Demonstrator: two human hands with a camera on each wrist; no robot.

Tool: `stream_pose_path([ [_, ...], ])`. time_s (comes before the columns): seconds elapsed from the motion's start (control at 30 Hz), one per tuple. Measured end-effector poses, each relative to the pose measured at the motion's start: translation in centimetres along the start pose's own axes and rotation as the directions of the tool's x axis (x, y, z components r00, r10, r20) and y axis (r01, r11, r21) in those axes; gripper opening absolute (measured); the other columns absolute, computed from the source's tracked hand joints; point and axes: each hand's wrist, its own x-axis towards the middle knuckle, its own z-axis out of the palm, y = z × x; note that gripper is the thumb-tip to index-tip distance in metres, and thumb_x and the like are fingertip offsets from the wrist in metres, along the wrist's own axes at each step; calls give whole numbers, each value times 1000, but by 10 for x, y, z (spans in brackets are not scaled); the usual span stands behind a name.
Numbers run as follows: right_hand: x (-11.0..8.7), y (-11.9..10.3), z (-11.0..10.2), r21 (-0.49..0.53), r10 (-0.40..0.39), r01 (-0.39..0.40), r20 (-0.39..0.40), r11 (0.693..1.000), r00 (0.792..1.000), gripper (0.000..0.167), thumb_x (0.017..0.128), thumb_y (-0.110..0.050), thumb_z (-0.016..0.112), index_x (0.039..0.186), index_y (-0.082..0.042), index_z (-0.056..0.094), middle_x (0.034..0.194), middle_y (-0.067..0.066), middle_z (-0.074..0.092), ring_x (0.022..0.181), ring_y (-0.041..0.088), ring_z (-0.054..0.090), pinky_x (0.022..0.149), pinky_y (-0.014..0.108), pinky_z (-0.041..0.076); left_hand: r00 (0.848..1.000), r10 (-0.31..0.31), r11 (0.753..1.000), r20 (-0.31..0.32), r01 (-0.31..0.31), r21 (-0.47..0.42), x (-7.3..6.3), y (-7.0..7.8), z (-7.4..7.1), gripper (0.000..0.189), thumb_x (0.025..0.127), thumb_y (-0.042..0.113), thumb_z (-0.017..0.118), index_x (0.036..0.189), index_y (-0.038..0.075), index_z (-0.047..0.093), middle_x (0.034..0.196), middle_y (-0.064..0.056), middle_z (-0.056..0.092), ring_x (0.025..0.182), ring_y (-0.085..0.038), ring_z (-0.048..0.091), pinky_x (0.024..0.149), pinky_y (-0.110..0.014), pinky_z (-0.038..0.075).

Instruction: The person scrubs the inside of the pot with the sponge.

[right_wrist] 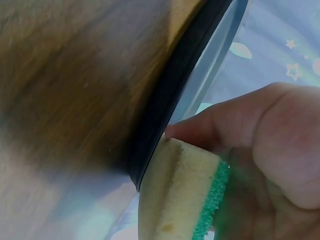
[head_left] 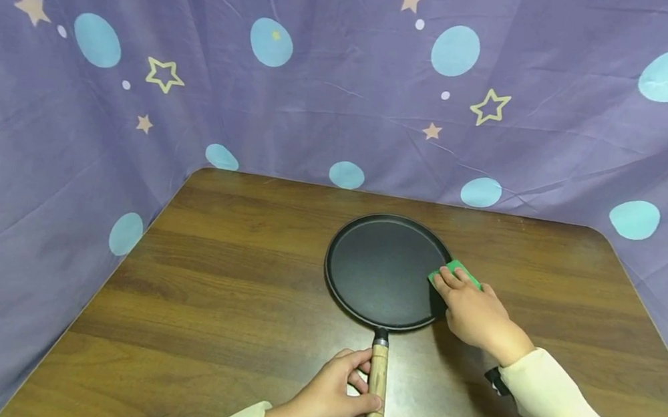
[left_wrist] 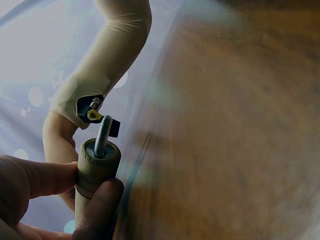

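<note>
A round, flat black frying pan (head_left: 383, 267) lies near the middle of the table, its wooden handle (head_left: 378, 377) pointing toward me. My left hand (head_left: 328, 390) grips that handle from the left, thumb near its lower end. In the left wrist view, thumb and fingers close around the wood just below the metal hanging loop (left_wrist: 103, 136). At the pan's right rim, my right hand (head_left: 475, 311) holds a sponge (head_left: 455, 266), green side up under the fingers. The right wrist view shows the sponge's cream side (right_wrist: 175, 195) against the pan's edge (right_wrist: 165, 105).
The wooden table (head_left: 230, 279) has rounded far corners. Purple curtains (head_left: 332, 101) with blue spots and stars hang behind it and at its sides. A small dark device (head_left: 498, 381) is worn at my right wrist, by the sleeve cuff.
</note>
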Motion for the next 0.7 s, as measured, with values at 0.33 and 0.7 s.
stream_pose_path([
  [0.33, -13, -9, 0, 59, -21, 21, 3, 998, 1000, 59, 94, 0, 61, 153, 1, 52, 160, 25, 45, 149, 50, 36, 107, 76, 37, 1000, 0, 1000, 4, 0, 10, 0, 1, 0, 76, 82, 2, 81, 150, -12, 49, 111, -3, 57, 84, -4, 64, 87, -23, 50],
  [0.7, -23, -19, 2, 62, -84, 86, -46, 994, 995, 57, 93, 0, 62, 149, 1, 56, 155, 24, 51, 146, 48, 42, 104, 75, 42, 1000, -10, 1000, 2, 10, -1, 1, 2, 0, 76, 82, 2, 81, 149, -12, 49, 111, -3, 58, 84, -4, 64, 85, -23, 50],
])
